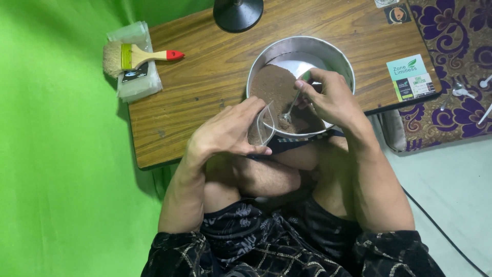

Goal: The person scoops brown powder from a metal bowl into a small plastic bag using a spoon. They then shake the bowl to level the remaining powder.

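Right hand point(330, 97): fingers pressed together, pinching the top of a spoon point(291, 109) over the bowl.
Spoon: thin and metal, slanting down and left from the fingertips; its lower end sits at the brown powder point(277, 87), right at the mouth of the pouch.
Left hand point(230, 131): curled, thumb and fingers gripping a small clear pouch point(262, 129) and holding its mouth apart.
Pouch: tilted at the near rim of the bowl, just left of the spoon's tip, between the two hands; some brown powder shows inside it.
Bowl point(338, 54): round, metal, on the near right part of the table, partly filled with powder heaped toward the left side.
Table point(205, 77): low and wooden, in front of the person's folded legs.
Brush point(134, 55): wide, pale bristles, wooden handle with a red tip, lying on a stack of clear bags point(136, 84) at the far left corner, well apart from both hands.
Lamp base point(238, 13): dark, round, at the far edge behind the bowl.
Card point(414, 77): green and white, at the right edge of the table.
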